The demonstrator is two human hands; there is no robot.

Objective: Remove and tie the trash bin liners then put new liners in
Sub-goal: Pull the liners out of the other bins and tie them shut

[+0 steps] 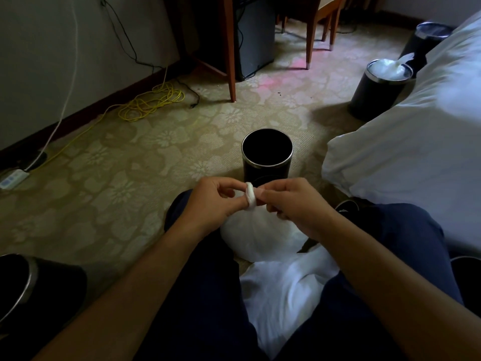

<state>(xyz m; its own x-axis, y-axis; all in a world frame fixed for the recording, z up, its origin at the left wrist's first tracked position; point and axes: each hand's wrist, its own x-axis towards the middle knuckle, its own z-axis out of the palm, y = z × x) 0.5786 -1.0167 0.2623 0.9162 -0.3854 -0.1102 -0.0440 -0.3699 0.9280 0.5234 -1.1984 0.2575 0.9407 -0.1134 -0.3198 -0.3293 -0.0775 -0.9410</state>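
Note:
A white full liner bag (256, 237) sits on the carpet between my knees, its neck twisted upward. My left hand (212, 201) has a loop of the twisted neck wound round a finger, and my right hand (291, 201) pinches the neck's end beside it. Just beyond my hands stands an unlined black bin (267, 162) with a metal rim, upright and open. A second black bin (382, 91) with a white liner in it stands by the bed at the right. A third dark bin (426, 39) is behind it.
Another black bin (33, 290) lies at the lower left beside my leg. A white bed (421, 131) fills the right side. Desk and chair legs (231, 58) stand at the back. Yellow cable (153, 101) and a power strip (13, 179) lie along the left wall.

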